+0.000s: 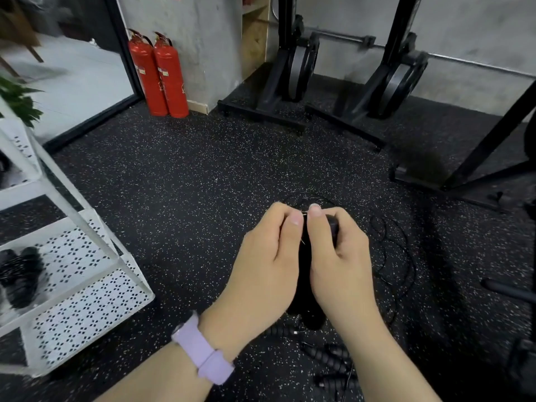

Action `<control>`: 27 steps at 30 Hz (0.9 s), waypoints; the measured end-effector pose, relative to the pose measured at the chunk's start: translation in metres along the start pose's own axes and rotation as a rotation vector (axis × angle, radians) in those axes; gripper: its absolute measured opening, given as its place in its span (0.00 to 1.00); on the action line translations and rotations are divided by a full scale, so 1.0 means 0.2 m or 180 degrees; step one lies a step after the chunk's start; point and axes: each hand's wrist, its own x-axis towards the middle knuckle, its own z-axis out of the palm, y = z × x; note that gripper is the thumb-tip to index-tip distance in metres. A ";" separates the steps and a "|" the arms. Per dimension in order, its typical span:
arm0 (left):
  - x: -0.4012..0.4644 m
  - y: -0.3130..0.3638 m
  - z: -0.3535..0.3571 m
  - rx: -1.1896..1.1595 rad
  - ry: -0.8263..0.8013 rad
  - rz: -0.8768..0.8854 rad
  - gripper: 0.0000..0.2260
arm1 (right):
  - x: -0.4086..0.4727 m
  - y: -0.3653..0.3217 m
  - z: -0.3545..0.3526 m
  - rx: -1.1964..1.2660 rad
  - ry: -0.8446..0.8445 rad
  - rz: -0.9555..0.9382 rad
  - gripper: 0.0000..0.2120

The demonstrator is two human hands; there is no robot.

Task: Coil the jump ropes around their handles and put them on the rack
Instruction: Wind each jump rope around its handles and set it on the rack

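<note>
Both hands meet over the floor (203, 181), clasped round a pair of black handles (304, 274) held side by side and pointing away from the body. The left hand (266, 256) curls round the left side, thumb laid along the top; the right hand (336, 250) wraps the right side, and its thumb and forefinger seem to pinch the thin cord (388, 256) where it crosses the handles. Held together like this, the two handles make one core to wind on, so one hand can steady them while the other guides the wire. The winding looks barely begun: most of the cord lies loose in loops on the floor to the right, with one arc showing just beyond the fingertips.

Count: one rope in hand, with two handles. Below the wrists more ribbed handles (327, 355) lie on the floor, at least three, though dark blur makes the number unsure; they probably belong to ropes yet to be coiled. The white rack (87, 285) stands to the left, within reach, and dark bundles (20, 274) sit on its perforated shelf; how many I cannot tell. Two red extinguishers (159, 76) stand by the wall, and two black machines (295, 68) lean upright beyond. A lilac watch (203, 349) is on the left wrist.
</note>
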 end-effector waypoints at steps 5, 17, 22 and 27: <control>-0.01 0.02 0.07 -0.0071 0.0256 -0.0016 0.16 | -0.03 0.00 0.02 0.0250 0.0294 0.0132 0.18; 0.01 0.05 0.02 -0.0628 0.0056 -0.0570 0.14 | -0.02 -0.01 0.10 0.0415 0.0609 0.0293 0.14; 0.00 0.04 0.01 -0.0968 0.0008 -0.1061 0.19 | -0.01 -0.01 0.11 0.0327 0.0634 0.0377 0.11; 0.01 0.04 0.01 -0.1282 0.0013 -0.1423 0.16 | 0.01 -0.02 0.14 0.0214 0.0781 0.0517 0.05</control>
